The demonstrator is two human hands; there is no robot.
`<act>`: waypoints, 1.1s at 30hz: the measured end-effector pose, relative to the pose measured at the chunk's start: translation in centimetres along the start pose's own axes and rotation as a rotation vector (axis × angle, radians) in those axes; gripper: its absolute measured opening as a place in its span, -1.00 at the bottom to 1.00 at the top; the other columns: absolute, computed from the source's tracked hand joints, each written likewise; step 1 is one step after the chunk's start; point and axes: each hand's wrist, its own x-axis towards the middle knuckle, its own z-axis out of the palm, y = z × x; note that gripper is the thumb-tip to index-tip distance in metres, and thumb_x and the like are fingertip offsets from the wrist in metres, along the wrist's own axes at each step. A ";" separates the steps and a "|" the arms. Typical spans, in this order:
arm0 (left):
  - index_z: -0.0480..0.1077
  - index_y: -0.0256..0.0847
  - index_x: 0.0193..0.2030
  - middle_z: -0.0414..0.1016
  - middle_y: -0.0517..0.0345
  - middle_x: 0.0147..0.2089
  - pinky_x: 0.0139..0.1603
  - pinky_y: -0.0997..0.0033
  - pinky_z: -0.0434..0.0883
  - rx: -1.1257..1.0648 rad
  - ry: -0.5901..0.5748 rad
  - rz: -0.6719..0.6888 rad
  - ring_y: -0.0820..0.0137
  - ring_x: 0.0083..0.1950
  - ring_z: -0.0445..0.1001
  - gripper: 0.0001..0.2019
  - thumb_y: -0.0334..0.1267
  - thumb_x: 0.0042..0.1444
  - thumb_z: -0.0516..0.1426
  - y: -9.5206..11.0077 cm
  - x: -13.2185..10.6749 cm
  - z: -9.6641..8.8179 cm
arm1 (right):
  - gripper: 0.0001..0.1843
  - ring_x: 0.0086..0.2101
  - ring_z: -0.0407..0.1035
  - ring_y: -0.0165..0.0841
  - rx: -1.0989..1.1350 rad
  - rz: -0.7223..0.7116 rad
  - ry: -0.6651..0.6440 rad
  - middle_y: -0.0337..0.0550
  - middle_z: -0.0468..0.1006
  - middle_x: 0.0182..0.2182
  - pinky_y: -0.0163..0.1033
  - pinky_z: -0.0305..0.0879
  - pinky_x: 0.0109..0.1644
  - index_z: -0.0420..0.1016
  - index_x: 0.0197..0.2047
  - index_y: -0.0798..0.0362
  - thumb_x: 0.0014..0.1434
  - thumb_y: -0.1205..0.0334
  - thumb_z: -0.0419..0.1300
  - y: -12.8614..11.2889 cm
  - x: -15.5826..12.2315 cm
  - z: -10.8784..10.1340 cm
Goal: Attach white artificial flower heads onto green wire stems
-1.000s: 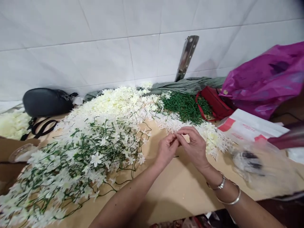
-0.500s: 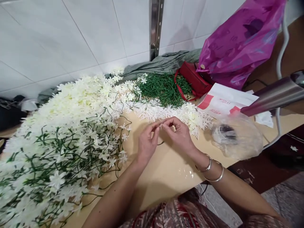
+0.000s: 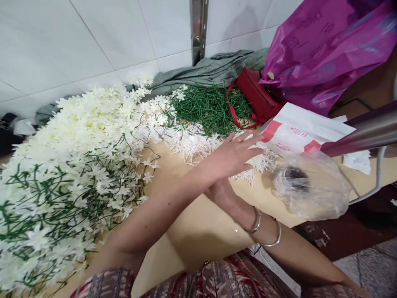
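Observation:
My left hand (image 3: 235, 154) reaches across to the right with its fingers stretched out. It hovers over a strip of small white flower heads (image 3: 198, 145) and holds nothing. My right hand (image 3: 221, 193) lies under the left forearm on the tan table top (image 3: 201, 231). Its fingers are hidden, and two silver bangles (image 3: 266, 229) sit on its wrist. At the left, a large heap of white flowers on green stems (image 3: 77, 165) covers the table. Behind the flower heads lies a pile of bare green stems (image 3: 211, 108).
A red bag (image 3: 259, 97) and a magenta plastic bag (image 3: 325, 45) stand at the back right. White printed paper (image 3: 297, 126), a clear plastic bag (image 3: 310, 188) and a metal tube (image 3: 362, 132) lie at the right. Grey cloth (image 3: 211, 70) runs along the tiled wall.
My hands were pinched together over a small piece. My left hand has since opened and crossed over to the right above my right hand. The camera tilted down and right.

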 end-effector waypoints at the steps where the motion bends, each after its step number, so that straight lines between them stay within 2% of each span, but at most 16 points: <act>1: 0.37 -0.09 0.42 0.07 0.04 0.67 0.65 -0.32 0.01 0.045 -0.076 0.054 -0.03 0.70 -0.03 -0.44 -0.31 0.30 0.33 0.1 1.2 0.2 | -0.73 0.00 0.54 0.09 -0.003 -0.014 0.003 0.07 0.68 -0.13 0.17 0.49 0.02 0.55 -0.01 -0.06 0.24 0.22 0.17 0.1 0.1 0.2; 3: 0.37 -0.06 0.42 0.01 0.01 0.69 0.64 -0.36 -0.02 0.114 -0.181 0.051 -0.07 0.71 -0.08 -0.37 -0.27 0.24 0.39 0.1 2.6 0.5 | -0.70 0.00 0.54 0.11 -0.005 -0.047 -0.006 0.11 0.69 -0.11 0.19 0.49 0.03 0.55 0.02 -0.02 0.26 0.24 0.13 0.0 0.2 0.3; 6: 0.43 -0.13 0.35 0.18 -0.10 0.61 0.54 -0.20 0.21 0.197 -0.229 -0.016 -0.08 0.62 0.17 -0.54 -0.27 0.35 0.28 -0.3 2.6 0.3 | -0.77 -0.13 0.57 0.04 -0.011 -0.093 -0.039 0.05 0.68 -0.25 0.10 0.50 -0.04 0.56 -0.11 -0.01 0.26 0.32 0.10 -0.3 0.6 0.2; 8: 0.46 -0.18 0.28 0.38 -0.07 0.46 0.41 0.00 0.37 0.258 -0.182 -0.020 0.03 0.48 0.39 -0.66 -0.41 0.42 0.13 -0.9 1.6 -0.3 | -0.82 -0.23 0.55 -0.05 -0.019 -0.114 -0.057 -0.01 0.65 -0.33 0.02 0.48 -0.11 0.52 -0.23 -0.02 0.28 0.36 0.09 -0.5 0.8 0.0; 10: 0.50 -0.22 0.15 0.51 -0.03 0.25 0.24 0.15 0.47 0.303 -0.080 -0.061 0.12 0.31 0.51 -0.68 -0.54 0.41 0.04 -1.6 -0.1 -1.1 | -0.80 -0.30 0.50 -0.13 -0.029 -0.126 -0.061 -0.05 0.62 -0.38 -0.04 0.43 -0.17 0.44 -0.34 -0.04 0.29 0.38 0.09 -0.6 0.9 -0.2; 14: 0.50 -0.23 0.05 0.53 -0.07 0.08 0.00 0.22 0.51 0.335 0.018 -0.193 0.16 0.05 0.56 -0.77 -0.48 0.41 0.06 -3.5 -4.1 -2.9 | -0.74 -0.37 0.41 -0.23 -0.031 -0.148 -0.058 -0.14 0.54 -0.44 -0.11 0.33 -0.21 0.31 -0.39 -0.05 0.31 0.45 0.10 -1.0 1.0 -0.4; 16: 0.50 -0.25 0.05 0.53 -0.09 0.08 0.01 0.21 0.51 0.326 0.026 -0.292 0.17 0.03 0.57 -0.79 -0.46 0.41 0.07 -4.2 -6.2 -3.4 | -0.74 -0.34 0.42 -0.26 -0.020 -0.169 -0.064 -0.14 0.57 -0.39 -0.13 0.33 -0.19 0.30 -0.36 -0.05 0.32 0.47 0.10 -1.2 1.0 -0.6; 19: 0.50 -0.26 0.05 0.53 -0.10 0.13 0.12 0.17 0.52 0.261 0.066 -0.397 0.15 0.10 0.58 -0.80 -0.45 0.40 0.09 -5.0 -8.8 -3.6 | -0.74 -0.32 0.46 -0.28 0.005 -0.163 -0.073 -0.15 0.60 -0.36 -0.14 0.34 -0.17 0.32 -0.33 -0.05 0.35 0.47 0.10 -1.5 0.9 -0.8; 24: 0.49 -0.23 0.06 0.52 -0.08 0.22 0.24 0.12 0.53 0.087 0.247 -0.445 0.17 0.17 0.57 -0.78 -0.47 0.34 0.13 -6.0 -11.6 -3.0 | -0.84 -0.32 0.51 -0.31 0.123 0.070 -0.119 -0.20 0.65 -0.33 -0.17 0.39 -0.17 0.42 -0.30 -0.04 0.34 0.36 0.18 -2.3 0.9 -2.2; 26: 0.48 -0.24 0.06 0.51 -0.08 0.20 0.25 0.13 0.53 0.036 0.312 -0.441 0.18 0.19 0.56 -0.78 -0.47 0.34 0.14 -6.3 -12.3 -3.0 | -0.87 -0.32 0.53 -0.32 0.187 0.171 -0.160 -0.21 0.67 -0.33 -0.19 0.40 -0.20 0.46 -0.29 -0.03 0.35 0.26 0.21 -2.9 1.3 -3.4; 28: 0.49 -0.25 0.05 0.53 -0.05 0.13 0.23 0.16 0.53 -0.004 0.355 -0.453 0.21 0.15 0.57 -0.77 -0.51 0.34 0.11 -6.3 -12.9 -3.1 | -0.86 -0.28 0.56 -0.30 0.232 0.214 -0.196 -0.19 0.69 -0.30 -0.18 0.42 -0.15 0.49 -0.28 -0.03 0.35 0.17 0.25 -3.6 2.1 -4.7; 30: 0.50 -0.24 0.01 0.54 -0.01 0.07 0.18 0.20 0.54 -0.056 0.394 -0.479 0.25 0.07 0.59 -0.76 -0.54 0.33 0.09 -6.0 -13.3 -3.2 | -0.86 -0.27 0.55 -0.31 0.264 0.207 -0.165 -0.19 0.70 -0.27 -0.17 0.42 -0.13 0.52 -0.28 -0.03 0.32 0.15 0.31 -4.2 3.3 -5.8; 33: 0.52 -0.20 -0.02 0.55 0.01 0.06 0.12 0.24 0.54 -0.208 0.526 -0.532 0.27 0.03 0.58 -0.80 -0.49 0.34 0.12 -5.2 -13.8 -3.2 | -0.85 -0.24 0.54 -0.31 0.355 0.183 -0.018 -0.18 0.69 -0.24 -0.16 0.42 -0.10 0.54 -0.29 -0.04 0.28 0.14 0.38 -4.9 5.3 -6.4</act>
